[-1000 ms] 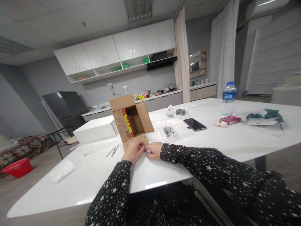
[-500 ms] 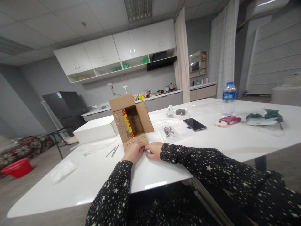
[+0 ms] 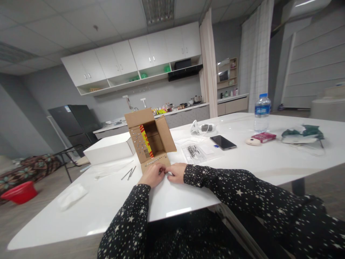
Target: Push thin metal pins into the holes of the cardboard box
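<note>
An open cardboard box (image 3: 142,140) stands on the white table, its flaps spread and a red-and-yellow tape strip along one panel. Small silvery dots are stuck on that panel and in a row on the front flap (image 3: 155,162). At this flap's near edge, my left hand (image 3: 154,175) is closed with its fingertips together. My right hand (image 3: 176,172) meets it from the right, fingers also bent and pinched. Whatever lies between the fingertips is too small or hidden to make out. Two thin dark metal tools (image 3: 129,173), perhaps tweezers, lie left of the box.
Behind and left sits a white box (image 3: 109,149). To the right are a plastic bag with a printed sheet (image 3: 195,153), a black phone (image 3: 223,142), a white cabled device (image 3: 206,128), a water bottle (image 3: 262,113) and a pink packet (image 3: 264,137). Crumpled tissue (image 3: 72,196) lies left.
The fingers of my left hand have shifted very slightly near the flap's edge. The box and the other things have stayed where they were.
</note>
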Motion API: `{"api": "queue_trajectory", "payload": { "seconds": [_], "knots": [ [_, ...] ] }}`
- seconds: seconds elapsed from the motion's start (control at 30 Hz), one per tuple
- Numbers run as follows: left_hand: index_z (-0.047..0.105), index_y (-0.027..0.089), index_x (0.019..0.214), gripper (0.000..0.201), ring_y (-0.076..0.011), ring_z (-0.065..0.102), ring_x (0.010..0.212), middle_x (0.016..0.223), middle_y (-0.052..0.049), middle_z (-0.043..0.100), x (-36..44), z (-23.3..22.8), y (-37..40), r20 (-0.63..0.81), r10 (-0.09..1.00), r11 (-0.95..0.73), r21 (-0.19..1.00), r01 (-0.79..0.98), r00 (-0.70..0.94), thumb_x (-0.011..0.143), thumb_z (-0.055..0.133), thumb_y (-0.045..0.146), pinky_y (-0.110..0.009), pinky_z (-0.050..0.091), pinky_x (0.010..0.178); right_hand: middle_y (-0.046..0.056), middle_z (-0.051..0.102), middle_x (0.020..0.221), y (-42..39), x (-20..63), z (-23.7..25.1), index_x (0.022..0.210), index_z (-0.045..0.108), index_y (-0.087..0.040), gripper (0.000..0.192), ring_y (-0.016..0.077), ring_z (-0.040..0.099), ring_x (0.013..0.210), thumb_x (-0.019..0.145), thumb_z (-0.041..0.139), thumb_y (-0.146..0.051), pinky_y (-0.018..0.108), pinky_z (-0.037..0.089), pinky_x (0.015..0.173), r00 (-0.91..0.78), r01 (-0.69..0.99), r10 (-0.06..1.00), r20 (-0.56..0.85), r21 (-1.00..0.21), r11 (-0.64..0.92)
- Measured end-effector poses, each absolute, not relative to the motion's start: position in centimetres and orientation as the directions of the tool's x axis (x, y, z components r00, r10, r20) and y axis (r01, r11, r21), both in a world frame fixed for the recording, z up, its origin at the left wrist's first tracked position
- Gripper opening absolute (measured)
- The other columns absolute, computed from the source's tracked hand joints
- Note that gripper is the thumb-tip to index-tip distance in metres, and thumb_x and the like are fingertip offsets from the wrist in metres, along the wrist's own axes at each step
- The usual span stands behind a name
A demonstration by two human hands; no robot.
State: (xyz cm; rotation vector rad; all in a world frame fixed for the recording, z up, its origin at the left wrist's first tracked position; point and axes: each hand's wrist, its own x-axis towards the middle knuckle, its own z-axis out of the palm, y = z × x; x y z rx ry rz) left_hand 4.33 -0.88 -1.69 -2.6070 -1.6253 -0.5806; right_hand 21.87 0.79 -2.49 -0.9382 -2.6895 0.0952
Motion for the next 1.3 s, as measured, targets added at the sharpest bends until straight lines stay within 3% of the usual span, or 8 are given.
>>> {"api": "queue_trajectory", "payload": {
  "seconds": [0.23,0.53,0.77,1.0,1.3],
  "knots": [
    [0.061,0.019,0.081,0.013,-0.0161,0.058,0.076,0.081,-0.003,0.065,4.0,-1.8,-0.7,0.28,0.89,-0.42,0.201,0.885,0.359,0.079,0.048,0.021,-0.026,0.042,0.068,0.006,0.07,0.088,1.0,21.9,-2.7,0.109,0.063,-0.023,0.037,0.0214,0.064,0.081,0.077,0.046,-0.032,0.028,0.045,0.066,-0.753,0.587,0.609,0.249,-0.161,0.793],
    [0.058,0.015,0.087,0.016,-0.0216,0.058,0.088,0.093,-0.011,0.062,4.0,-2.8,0.1,0.259,0.905,-0.359,0.047,0.932,0.336,0.084,0.043,0.023,-0.032,0.042,0.077,0.006,0.071,0.087,1.0,21.8,-2.7,0.106,0.063,-0.024,0.035,0.0228,0.065,0.08,0.078,0.045,-0.033,0.029,0.045,0.066,-0.758,0.583,0.601,0.254,-0.15,0.798],
    [0.054,0.014,0.091,0.016,-0.0215,0.057,0.089,0.095,-0.012,0.06,4.2,-2.5,-0.2,0.249,0.905,-0.358,0.01,0.934,0.344,0.085,0.04,0.019,-0.033,0.042,0.077,0.006,0.07,0.088,0.9,21.8,-2.5,0.107,0.063,-0.023,0.035,0.0225,0.065,0.081,0.077,0.045,-0.032,0.029,0.045,0.067,-0.759,0.586,0.604,0.242,-0.148,0.797],
    [0.052,0.014,0.09,0.016,-0.0208,0.056,0.088,0.09,-0.011,0.059,3.8,-2.5,-0.1,0.34,0.883,-0.353,0.022,0.935,0.325,0.088,0.039,0.022,-0.033,0.041,0.078,0.008,0.069,0.097,0.7,21.7,-2.3,0.105,0.063,-0.021,0.034,0.0234,0.064,0.088,0.077,0.046,-0.031,0.029,0.046,0.072,-0.75,0.599,0.619,0.232,-0.158,0.785],
    [0.051,0.015,0.087,0.019,-0.0217,0.056,0.086,0.087,-0.01,0.058,3.9,-2.6,0.1,0.412,0.84,-0.405,0.045,0.913,0.352,0.089,0.034,0.025,-0.035,0.043,0.076,0.013,0.069,0.09,0.5,21.9,-2.1,0.114,0.055,-0.014,0.045,0.0253,0.065,0.081,0.077,0.044,-0.037,0.031,0.047,0.065,-0.7,0.658,0.68,0.216,-0.173,0.733]
  ]
}}
